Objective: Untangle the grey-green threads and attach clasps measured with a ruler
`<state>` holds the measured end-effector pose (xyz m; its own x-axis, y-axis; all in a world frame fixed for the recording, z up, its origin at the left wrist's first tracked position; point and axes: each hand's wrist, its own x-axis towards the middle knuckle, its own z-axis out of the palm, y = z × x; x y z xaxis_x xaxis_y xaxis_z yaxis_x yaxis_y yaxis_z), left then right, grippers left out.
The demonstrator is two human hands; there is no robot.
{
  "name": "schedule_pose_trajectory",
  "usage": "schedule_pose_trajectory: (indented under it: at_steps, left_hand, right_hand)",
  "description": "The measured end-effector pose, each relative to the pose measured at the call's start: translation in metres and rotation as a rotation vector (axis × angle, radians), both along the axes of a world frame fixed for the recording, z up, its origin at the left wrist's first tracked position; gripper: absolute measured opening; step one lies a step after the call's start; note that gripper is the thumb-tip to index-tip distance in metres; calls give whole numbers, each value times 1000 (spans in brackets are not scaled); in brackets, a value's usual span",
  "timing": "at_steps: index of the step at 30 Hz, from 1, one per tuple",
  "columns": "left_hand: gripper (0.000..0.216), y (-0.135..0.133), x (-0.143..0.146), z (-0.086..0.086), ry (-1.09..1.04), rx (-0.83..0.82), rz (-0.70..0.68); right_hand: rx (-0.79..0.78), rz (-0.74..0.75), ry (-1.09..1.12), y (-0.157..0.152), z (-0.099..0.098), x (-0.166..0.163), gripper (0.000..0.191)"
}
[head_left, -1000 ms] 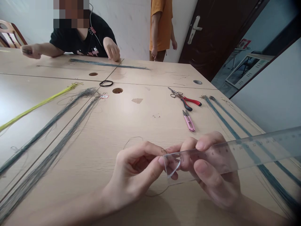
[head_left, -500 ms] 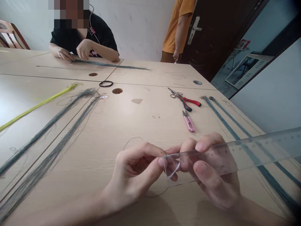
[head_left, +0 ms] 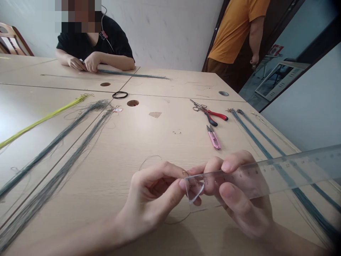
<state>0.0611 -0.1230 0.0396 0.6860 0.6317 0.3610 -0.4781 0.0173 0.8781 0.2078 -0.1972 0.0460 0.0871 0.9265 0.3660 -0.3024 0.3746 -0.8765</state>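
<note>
My left hand (head_left: 154,199) pinches a small fish hook (head_left: 185,173) between thumb and forefinger, its bend showing above the fingertips. A thin line (head_left: 177,223) curves under my hands, and a loop of it lies behind my left hand. My right hand (head_left: 239,195) is closed on a clear plastic ruler (head_left: 255,170), which tilts up to the right. The ruler's low-numbered end meets my left thumb tip, beside the hook. Part of my right fingers shows through the plastic. How far the line runs between the fingers is hidden.
Pink thread snips (head_left: 214,138), red-and-black pliers (head_left: 213,115) and small scissors (head_left: 198,105) lie ahead. Bundles of grey-green line (head_left: 53,149) and yellow line (head_left: 48,118) lie left; another bundle (head_left: 255,137) lies right. A co-worker (head_left: 114,42) sits opposite; another person (head_left: 234,32) stands by the door.
My hands, the hook and the ruler stay almost still. The standing person has moved right, across the doorway. The seated co-worker's hands have shifted closer together on the bundle.
</note>
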Motion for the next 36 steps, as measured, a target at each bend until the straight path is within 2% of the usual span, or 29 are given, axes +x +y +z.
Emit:
schedule_pose_trajectory:
  at_steps: [24,30,36]
  left_hand:
    - [12,-1,1,2,5,-10,19]
    - [14,-1,0,2,68,-30,35]
    - [19,-1,-2,1,167,-9,70]
  right_hand:
    - [52,35,11,2,-1,0,14]
    - [42,74,73,3,0,-4,10]
    - [98,71,148,8,-4,-9,8]
